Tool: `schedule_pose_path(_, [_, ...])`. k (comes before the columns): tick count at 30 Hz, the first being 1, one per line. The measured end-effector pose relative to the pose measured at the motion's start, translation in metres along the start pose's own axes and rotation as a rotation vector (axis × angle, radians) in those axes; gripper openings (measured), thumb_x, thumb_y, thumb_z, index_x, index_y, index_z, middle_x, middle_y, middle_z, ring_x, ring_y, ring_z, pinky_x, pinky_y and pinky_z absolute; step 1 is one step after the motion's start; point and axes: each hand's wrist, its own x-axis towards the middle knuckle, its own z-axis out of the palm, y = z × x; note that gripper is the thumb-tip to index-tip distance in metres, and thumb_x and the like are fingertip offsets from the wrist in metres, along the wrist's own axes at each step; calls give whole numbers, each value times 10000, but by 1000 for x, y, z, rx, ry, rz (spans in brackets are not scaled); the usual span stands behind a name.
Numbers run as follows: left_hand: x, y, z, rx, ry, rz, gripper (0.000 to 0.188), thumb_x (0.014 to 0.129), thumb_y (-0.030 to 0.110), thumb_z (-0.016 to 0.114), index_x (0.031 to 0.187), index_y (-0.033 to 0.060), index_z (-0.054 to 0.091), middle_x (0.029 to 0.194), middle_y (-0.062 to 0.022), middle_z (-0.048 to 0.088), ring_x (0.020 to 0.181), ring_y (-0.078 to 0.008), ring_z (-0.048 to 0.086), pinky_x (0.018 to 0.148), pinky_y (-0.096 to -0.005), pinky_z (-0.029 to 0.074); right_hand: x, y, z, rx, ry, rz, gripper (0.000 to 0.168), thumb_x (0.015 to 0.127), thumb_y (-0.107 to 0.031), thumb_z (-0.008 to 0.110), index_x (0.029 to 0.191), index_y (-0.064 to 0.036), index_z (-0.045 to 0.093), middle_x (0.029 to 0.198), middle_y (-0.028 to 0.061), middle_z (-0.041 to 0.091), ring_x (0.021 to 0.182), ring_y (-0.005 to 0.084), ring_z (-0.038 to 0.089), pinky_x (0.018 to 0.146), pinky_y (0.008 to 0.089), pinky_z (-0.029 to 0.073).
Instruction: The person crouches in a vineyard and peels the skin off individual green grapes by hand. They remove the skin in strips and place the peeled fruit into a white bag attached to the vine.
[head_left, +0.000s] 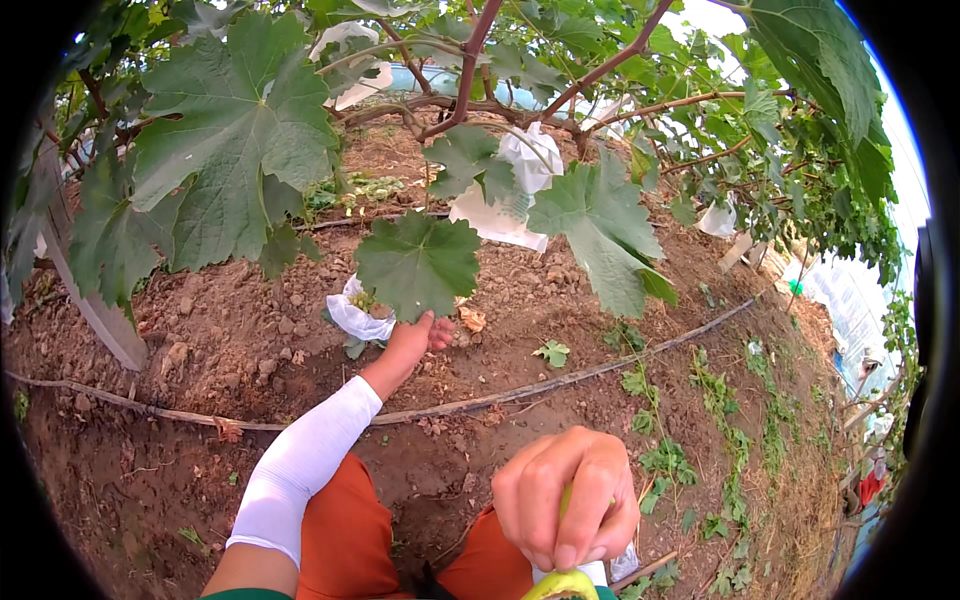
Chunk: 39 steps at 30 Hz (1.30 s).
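Note:
My left hand (414, 341) is stretched forward over the soil with its fingers partly curled. Its thumb meets the lower edge of a broad grape leaf (417, 264); whether it grips the leaf cannot be told. Just left of that hand, a crumpled white bag (351, 318) lies on the ground with greenish, grape-like pieces at its opening. Close to the camera, my right hand (566, 499) pinches a curved yellow-green object (564, 584). The picture's lower edge cuts off this object, so its kind is unclear.
Grapevine branches (471, 64) and large leaves (232, 142) hang in front. White paper bags (531, 156) hang among them. A thin hose-like line (480, 402) crosses the soil. A slanted grey post (97, 300) stands at left. Cut vine shoots (724, 442) lie at right.

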Motion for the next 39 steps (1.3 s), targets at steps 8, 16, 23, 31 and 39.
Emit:
schedule_pose_path(8, [-4, 5, 4, 6, -11, -13, 416, 1034, 232, 303, 1019, -33, 624, 989, -101, 667, 797, -154, 626, 717, -293, 528, 0, 1, -1, -1, -18, -7, 87, 793, -49, 669, 847, 19, 655, 768, 133, 647, 658, 207, 601, 528, 265, 483])
schedule_pose_path(16, [-4, 2, 3, 20, -18, -23, 402, 1033, 223, 305, 1060, -58, 591, 996, -126, 664, 803, -182, 643, 686, -297, 552, -1, 1, -2, 6, -27, -8, 92, 805, -63, 667, 851, 16, 657, 776, 134, 651, 657, 209, 602, 530, 266, 485])
schedule_pose_path(23, [-3, 0, 4, 18, -27, -28, 392, 1032, 223, 309, 1096, -65, 567, 995, -132, 663, 799, -190, 649, 680, -300, 556, 1, 0, 0, 10, -55, -25, 91, 823, -74, 661, 851, 13, 660, 775, 131, 653, 655, 209, 603, 525, 276, 491])
schedule_pose_path(31, [-7, 3, 2, 46, -22, -15, 388, 1030, 223, 312, 1101, -65, 562, 991, -136, 663, 803, -193, 651, 674, -300, 554, 7, 1, 29, 171, -42, -18, 100, 783, -73, 715, 831, 13, 694, 760, 128, 650, 606, 220, 591, 504, 293, 464])
schedule_pose_path(39, [-1, -2, -1, 40, -25, -20, 377, 1028, 214, 309, 1093, -60, 561, 994, -137, 661, 779, -185, 644, 673, -299, 552, 3, 8, 7, 154, -65, -45, 89, 843, -100, 653, 856, -12, 660, 759, 107, 645, 635, 179, 587, 485, 243, 453])
